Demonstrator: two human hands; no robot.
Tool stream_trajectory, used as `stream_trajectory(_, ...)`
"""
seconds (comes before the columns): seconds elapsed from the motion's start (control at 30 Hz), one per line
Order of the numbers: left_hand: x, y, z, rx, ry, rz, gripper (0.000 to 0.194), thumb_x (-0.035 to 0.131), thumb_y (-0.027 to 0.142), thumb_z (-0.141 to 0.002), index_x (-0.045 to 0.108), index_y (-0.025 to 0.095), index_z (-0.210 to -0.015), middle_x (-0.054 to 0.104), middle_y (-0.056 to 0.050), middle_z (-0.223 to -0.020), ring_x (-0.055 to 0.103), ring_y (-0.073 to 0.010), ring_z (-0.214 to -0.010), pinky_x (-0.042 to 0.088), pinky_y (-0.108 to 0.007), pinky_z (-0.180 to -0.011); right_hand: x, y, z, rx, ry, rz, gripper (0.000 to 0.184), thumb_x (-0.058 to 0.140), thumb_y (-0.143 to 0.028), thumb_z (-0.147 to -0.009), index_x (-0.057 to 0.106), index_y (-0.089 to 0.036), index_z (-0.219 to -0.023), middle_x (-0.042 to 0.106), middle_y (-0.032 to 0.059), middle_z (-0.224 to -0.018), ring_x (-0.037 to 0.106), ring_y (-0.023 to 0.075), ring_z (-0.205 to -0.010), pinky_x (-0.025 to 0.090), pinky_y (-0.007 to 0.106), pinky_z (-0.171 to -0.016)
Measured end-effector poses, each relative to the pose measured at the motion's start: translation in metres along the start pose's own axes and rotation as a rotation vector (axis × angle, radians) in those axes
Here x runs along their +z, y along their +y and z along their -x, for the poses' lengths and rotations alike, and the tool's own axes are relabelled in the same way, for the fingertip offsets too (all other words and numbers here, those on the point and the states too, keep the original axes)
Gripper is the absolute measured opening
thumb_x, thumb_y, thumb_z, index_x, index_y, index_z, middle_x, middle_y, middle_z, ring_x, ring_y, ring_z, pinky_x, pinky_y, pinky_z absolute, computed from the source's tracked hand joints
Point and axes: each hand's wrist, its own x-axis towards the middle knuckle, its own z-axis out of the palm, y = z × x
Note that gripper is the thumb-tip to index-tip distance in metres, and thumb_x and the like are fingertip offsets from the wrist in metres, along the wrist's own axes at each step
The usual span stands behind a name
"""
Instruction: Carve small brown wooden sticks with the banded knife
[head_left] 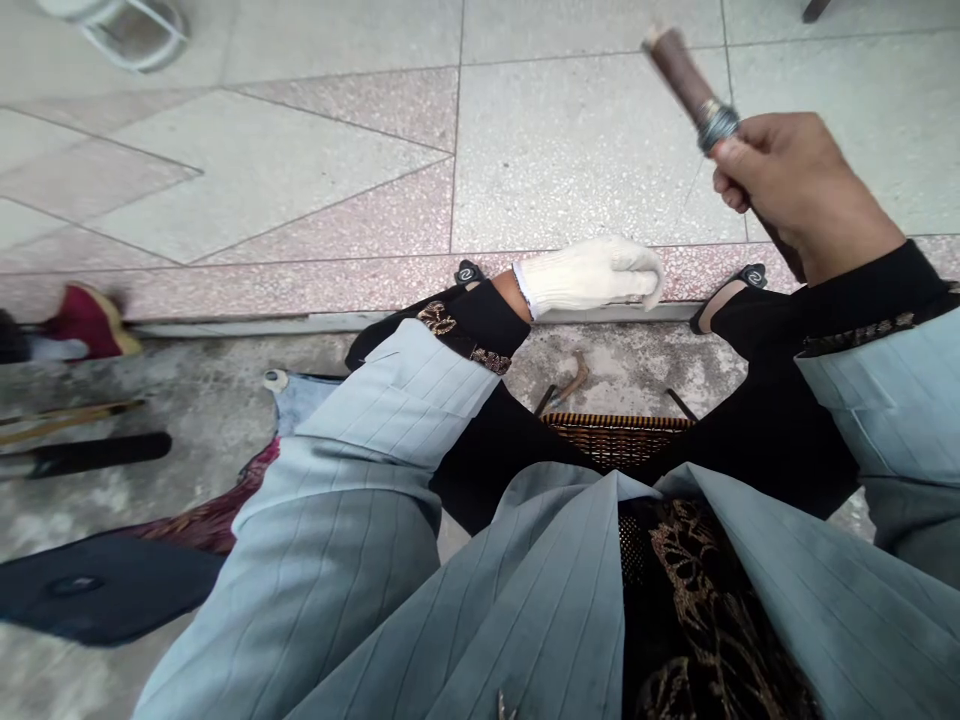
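My right hand (795,180), bare, is closed round a brown wooden stick (679,70) raised over the tiled floor. Grey wire (718,125) is wound about the stick just beyond my thumb, with a bit of orange beside it. A dark length of the stick shows below my fist. A thin strand seems to hang near my fingers. In a white knitted glove, my left hand (592,275) hovers over the tile edge, fingers loosely bent and nothing visible in them. The two hands are well apart.
Between my legs are a woven wicker seat edge (619,435) and a small curved brown piece (574,378) on the concrete. A red shoe (86,320), long-handled tools (97,455) and dark cloth (112,585) are at left. A white-framed object (135,35) stands upper left.
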Motion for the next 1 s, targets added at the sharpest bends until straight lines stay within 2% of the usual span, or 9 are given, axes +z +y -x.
stream_trajectory(0.17, -0.012, 0.009, 0.009, 0.013, 0.008, -0.231, 0.025, 0.051, 0.027, -0.092, 0.072, 0.016, -0.085, 0.067, -0.001, -0.080, 0.058, -0.0116, -0.074, 0.042, -0.024, -0.073, 0.000, 0.004, -0.002, -0.041, -0.155, 0.527, 0.012, 0.064, -0.028, -0.093, 0.069, -0.017, -0.090, 0.063, 0.0049, -0.076, 0.053, 0.0155, -0.067, 0.037, 0.032, -0.063)
stream_trajectory(0.3, -0.025, 0.006, 0.017, -0.050, 0.089, -0.361, 0.025, 0.052, 0.030, -0.091, 0.073, 0.017, -0.089, 0.065, -0.001, -0.078, 0.059, -0.0137, -0.077, 0.042, -0.026, -0.076, 0.000, 0.013, -0.004, -0.080, -0.432, 0.766, 0.021, 0.066, -0.037, -0.090, 0.073, -0.018, -0.094, 0.067, 0.0081, -0.085, 0.060, 0.0227, -0.080, 0.042, 0.037, -0.072)
stream_trajectory(0.43, -0.040, 0.001, 0.021, -0.135, 0.153, -0.428, 0.022, 0.053, 0.027, -0.090, 0.072, 0.016, -0.088, 0.063, -0.001, -0.075, 0.059, -0.0152, -0.077, 0.041, -0.028, -0.076, 0.000, 0.017, -0.001, -0.129, -0.896, 0.583, 0.031, 0.074, -0.050, -0.081, 0.078, -0.023, -0.094, 0.072, 0.0029, -0.089, 0.064, 0.0233, -0.084, 0.049, 0.038, -0.075)
stream_trajectory(0.53, -0.044, -0.005, 0.018, -0.145, 0.198, -0.361, 0.017, 0.055, 0.024, -0.090, 0.070, 0.015, -0.085, 0.062, -0.002, -0.076, 0.057, -0.0152, -0.077, 0.041, -0.029, -0.076, -0.004, 0.009, 0.006, -0.182, -1.063, 0.391, 0.037, 0.075, -0.055, -0.078, 0.079, -0.024, -0.100, 0.073, -0.0001, -0.092, 0.063, 0.0206, -0.085, 0.050, 0.035, -0.075)
stream_trajectory(0.67, -0.026, -0.010, 0.009, -0.083, 0.212, 0.043, 0.005, 0.061, 0.019, -0.090, 0.063, 0.015, -0.092, 0.057, 0.000, -0.079, 0.049, -0.0098, -0.070, 0.041, -0.025, -0.070, -0.013, -0.005, 0.016, -0.236, -0.853, 0.189, 0.034, 0.074, -0.051, -0.081, 0.077, -0.021, -0.097, 0.069, 0.0016, -0.085, 0.062, 0.0197, -0.081, 0.050, 0.034, -0.073)
stream_trajectory(0.73, -0.015, -0.011, 0.005, -0.106, 0.165, 0.098, 0.025, 0.046, 0.032, -0.101, 0.060, 0.016, -0.088, 0.047, 0.003, -0.068, 0.040, -0.0079, -0.057, 0.034, -0.022, -0.056, -0.013, -0.008, 0.019, -0.225, -0.673, 0.126, 0.031, 0.071, -0.051, -0.085, 0.075, -0.021, -0.087, 0.064, 0.0028, -0.076, 0.059, 0.0183, -0.075, 0.048, 0.033, -0.069)
stream_trajectory(0.83, -0.003, -0.010, 0.001, -0.109, 0.149, 0.224, 0.026, 0.047, 0.035, -0.102, 0.061, 0.015, -0.091, 0.049, 0.003, -0.068, 0.045, -0.0073, -0.056, 0.041, -0.021, -0.056, -0.007, -0.006, 0.018, -0.190, -0.476, 0.098, 0.032, 0.065, -0.052, -0.090, 0.069, -0.022, -0.079, 0.059, 0.0038, -0.070, 0.055, 0.0167, -0.068, 0.046, 0.033, -0.065)
stream_trajectory(0.93, 0.001, -0.010, 0.001, -0.111, 0.084, 0.274, 0.025, 0.047, 0.033, -0.102, 0.064, 0.015, -0.095, 0.051, 0.002, -0.069, 0.047, -0.0066, -0.056, 0.044, -0.020, -0.057, -0.001, -0.001, 0.011, -0.150, -0.312, 0.185, 0.032, 0.058, -0.050, -0.093, 0.066, -0.021, -0.083, 0.059, 0.0054, -0.072, 0.054, 0.0173, -0.065, 0.044, 0.034, -0.063)
stream_trajectory(1.0, 0.003, -0.007, 0.003, -0.121, 0.037, 0.267, 0.024, 0.050, 0.032, -0.100, 0.066, 0.015, -0.092, 0.050, 0.002, -0.065, 0.046, -0.0066, -0.053, 0.043, -0.020, -0.054, 0.000, 0.004, 0.005, -0.136, -0.184, 0.380, 0.030, 0.055, -0.047, -0.094, 0.067, -0.020, -0.088, 0.062, 0.0081, -0.077, 0.055, 0.0198, -0.067, 0.042, 0.036, -0.062)
